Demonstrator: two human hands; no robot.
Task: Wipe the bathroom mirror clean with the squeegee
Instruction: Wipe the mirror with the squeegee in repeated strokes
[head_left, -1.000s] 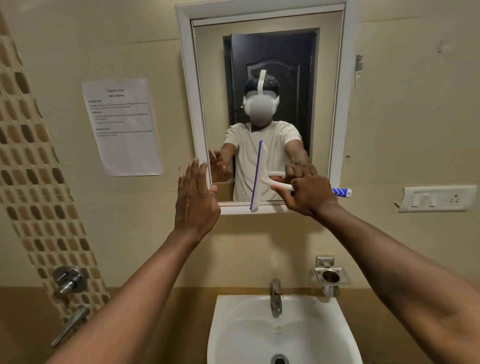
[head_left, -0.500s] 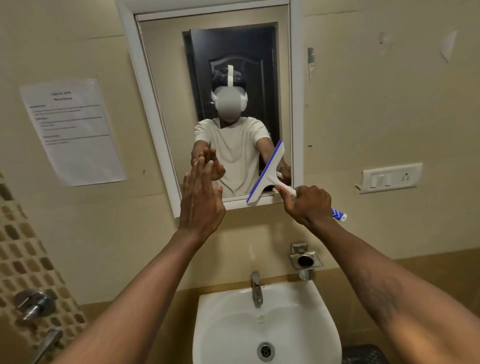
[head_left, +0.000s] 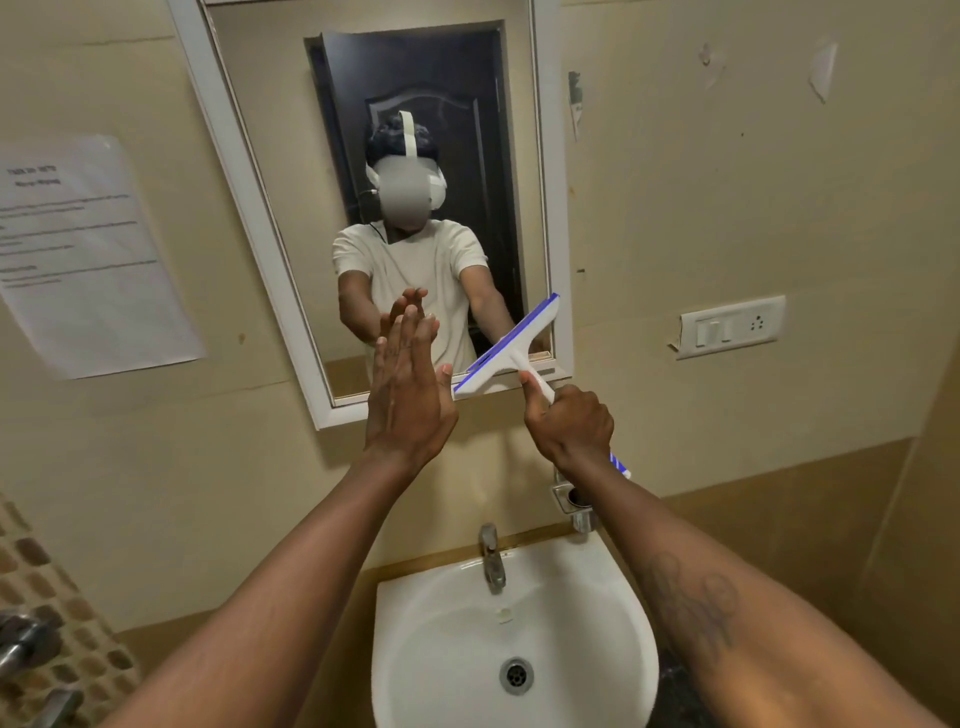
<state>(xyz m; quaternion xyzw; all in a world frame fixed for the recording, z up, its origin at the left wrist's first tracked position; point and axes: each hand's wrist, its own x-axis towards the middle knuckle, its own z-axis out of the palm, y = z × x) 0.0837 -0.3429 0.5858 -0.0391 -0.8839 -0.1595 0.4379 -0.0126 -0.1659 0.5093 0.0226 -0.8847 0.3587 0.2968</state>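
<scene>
A white squeegee (head_left: 511, 347) with a blue rubber edge is being held against the lower right corner of the wall-mounted bathroom mirror (head_left: 291, 130), its blade tilted so that the upper end is lying near the right side of the white frame and the lower end is crossing the bottom rail. The handle is being gripped in the closed fist of the right hand (head_left: 569, 423), thumb laid along the shaft, seemingly so that pressure can be steered into the glass; the striped blue end of the handle is showing below the wrist. The left hand (head_left: 408, 387) is being held flat with fingers together and straight, clamped on nothing, raised just beside the blade's lower end; whether it is touching the glass cannot be told. Below, a white washbasin (head_left: 441, 691) and its chrome tap (head_left: 491, 558) are being overhung by both forearms. A stroke is judged to be finishing at the bottom corner.
</scene>
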